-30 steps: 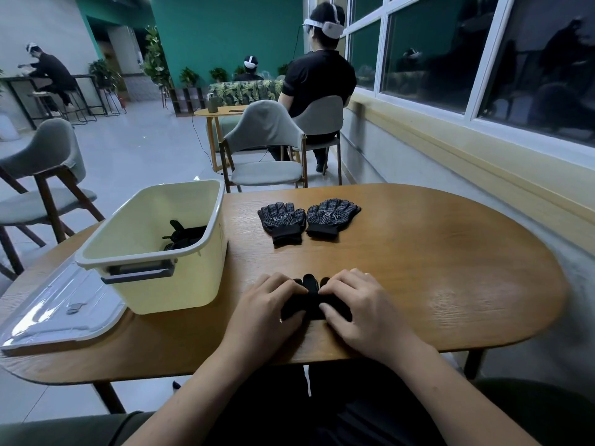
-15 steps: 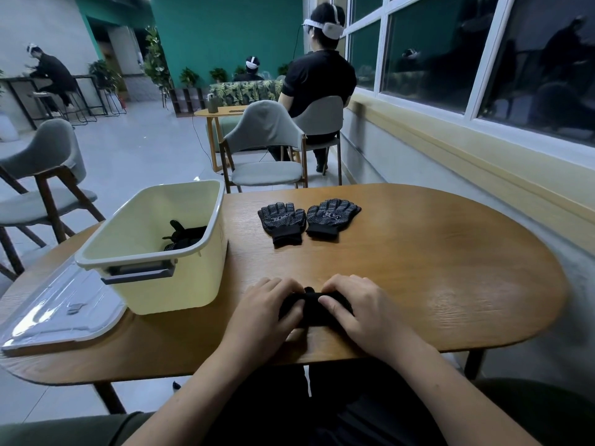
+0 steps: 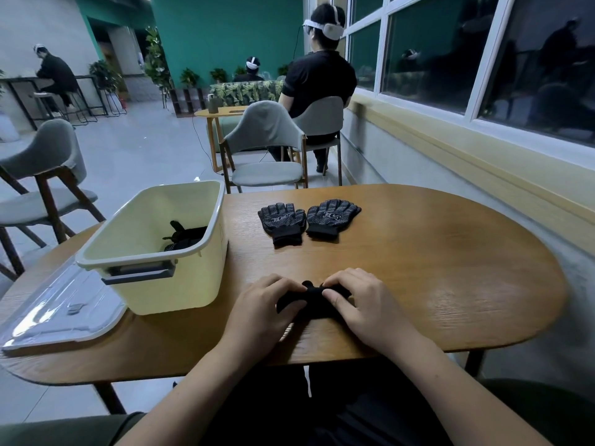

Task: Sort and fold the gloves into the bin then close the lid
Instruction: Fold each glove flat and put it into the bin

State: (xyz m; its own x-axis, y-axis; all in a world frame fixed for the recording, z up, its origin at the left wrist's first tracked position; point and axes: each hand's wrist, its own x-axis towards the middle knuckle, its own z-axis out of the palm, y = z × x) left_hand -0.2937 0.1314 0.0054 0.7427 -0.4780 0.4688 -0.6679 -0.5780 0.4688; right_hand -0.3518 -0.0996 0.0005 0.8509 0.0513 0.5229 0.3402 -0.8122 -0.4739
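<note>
A bundle of black gloves [image 3: 310,299] lies on the wooden table [image 3: 434,268] near its front edge. My left hand [image 3: 260,312] grips its left side and my right hand [image 3: 362,309] grips its right side, fingers curled over the fabric, which is mostly hidden. Two more black gloves [image 3: 309,218] with a dotted pattern lie flat side by side at the table's middle. The pale yellow bin [image 3: 135,249] stands open at the left, with black gloves [image 3: 185,236] inside. Its clear lid [image 3: 61,312] lies flat on the table left of the bin.
Grey chairs [image 3: 267,146] stand beyond the table and at the far left. A person with a headset sits at another table behind. A wall with windows runs along the right side.
The glove fingers that stuck out beyond my hands have been folded in, and the bundle is now more compact under both hands, which have stayed at the same place.
</note>
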